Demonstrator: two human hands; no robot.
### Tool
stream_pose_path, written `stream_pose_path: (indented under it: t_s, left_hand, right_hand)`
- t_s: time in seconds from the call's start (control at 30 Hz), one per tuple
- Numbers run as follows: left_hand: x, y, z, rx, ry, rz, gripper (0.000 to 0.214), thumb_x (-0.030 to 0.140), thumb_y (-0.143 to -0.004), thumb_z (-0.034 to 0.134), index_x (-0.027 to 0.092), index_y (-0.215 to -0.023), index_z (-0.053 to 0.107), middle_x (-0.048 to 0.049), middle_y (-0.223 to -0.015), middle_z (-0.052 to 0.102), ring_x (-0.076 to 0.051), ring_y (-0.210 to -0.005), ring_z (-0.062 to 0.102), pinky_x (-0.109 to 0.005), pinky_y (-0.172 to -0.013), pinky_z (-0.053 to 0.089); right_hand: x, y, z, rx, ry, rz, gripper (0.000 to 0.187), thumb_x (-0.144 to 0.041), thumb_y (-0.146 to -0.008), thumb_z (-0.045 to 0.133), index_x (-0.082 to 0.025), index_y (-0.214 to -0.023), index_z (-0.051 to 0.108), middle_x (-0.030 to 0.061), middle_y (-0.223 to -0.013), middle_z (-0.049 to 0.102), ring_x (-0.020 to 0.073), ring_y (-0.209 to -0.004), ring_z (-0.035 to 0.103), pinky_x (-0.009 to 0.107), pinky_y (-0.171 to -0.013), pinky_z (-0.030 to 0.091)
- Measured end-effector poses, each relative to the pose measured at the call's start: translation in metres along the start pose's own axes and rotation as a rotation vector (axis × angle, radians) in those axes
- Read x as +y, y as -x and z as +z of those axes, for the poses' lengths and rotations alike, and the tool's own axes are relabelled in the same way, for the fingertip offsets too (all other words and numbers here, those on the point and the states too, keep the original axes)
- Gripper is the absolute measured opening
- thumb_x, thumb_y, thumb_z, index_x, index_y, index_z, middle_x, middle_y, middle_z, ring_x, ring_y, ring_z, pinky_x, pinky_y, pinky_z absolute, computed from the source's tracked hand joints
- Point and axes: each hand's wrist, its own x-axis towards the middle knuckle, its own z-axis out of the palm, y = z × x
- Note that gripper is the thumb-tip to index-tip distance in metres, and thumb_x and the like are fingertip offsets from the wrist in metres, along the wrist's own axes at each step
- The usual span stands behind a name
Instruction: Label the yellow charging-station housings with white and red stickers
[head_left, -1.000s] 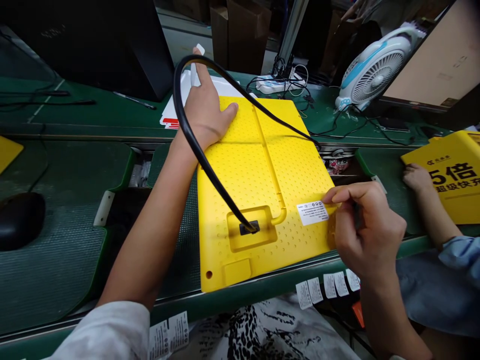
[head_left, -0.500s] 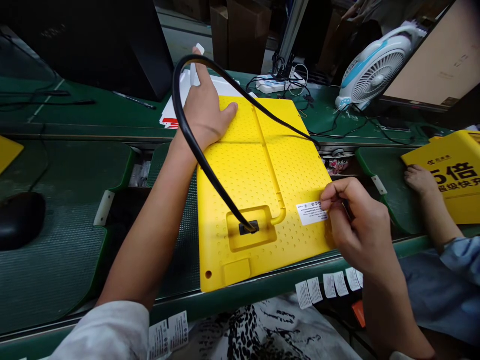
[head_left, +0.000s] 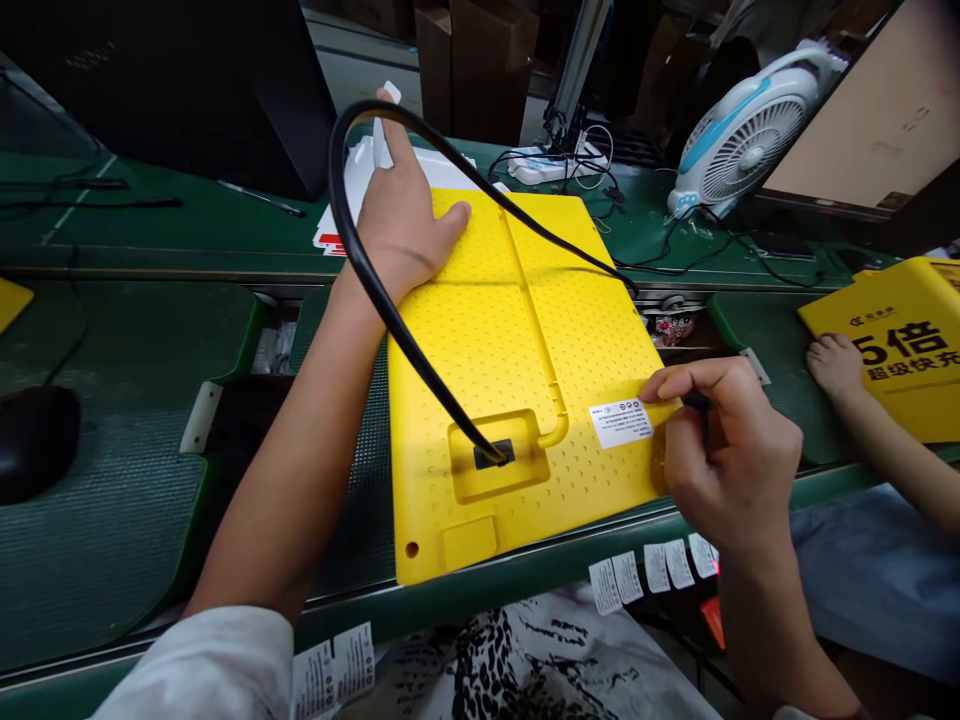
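Note:
A perforated yellow panel [head_left: 510, 330] lies flat on the green bench. My left hand [head_left: 401, 225] rests open on its far left corner, with a small white sticker [head_left: 388, 95] on the raised index fingertip. A black cable [head_left: 360, 260] loops over that wrist and plugs into a recessed socket [head_left: 493, 454] in the panel. My right hand [head_left: 727, 450] is curled at the panel's right edge. Its fingertip presses the right end of a white printed label [head_left: 620, 423], and a thin black tool [head_left: 701, 405] shows between the fingers.
Several white labels [head_left: 652, 570] hang along the bench's near edge. A co-worker's hand [head_left: 836, 365] rests by a second yellow panel [head_left: 900, 350] at the right. A white desk fan [head_left: 739, 135], a power strip [head_left: 555, 160] and a dark monitor [head_left: 187, 80] stand behind; a black mouse [head_left: 34, 440] sits left.
My right fingertip drew back over the label's right end and has stretched out along it again. My left hand and the cable kept their places on the panel.

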Motion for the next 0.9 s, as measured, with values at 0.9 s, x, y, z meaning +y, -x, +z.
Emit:
stream_pose_path:
  t_s: [0.9]
  left_hand:
    - [0.006,0.005,-0.006,-0.041,-0.007,-0.019,0.105,0.027,-0.089,0.062,0.003,-0.168,-0.004,-0.0276,-0.142,0.061,-0.043,-0.124,0.061,-0.055,-0.107,0.049]
  right_hand:
    - [0.002,-0.007,-0.005,-0.061,-0.005,0.017,0.021,-0.006,-0.086,0.046,-0.02,-0.097,0.057,0.0022,-0.092,0.061,0.0194,-0.083,0.062,0.033,-0.071,0.047]
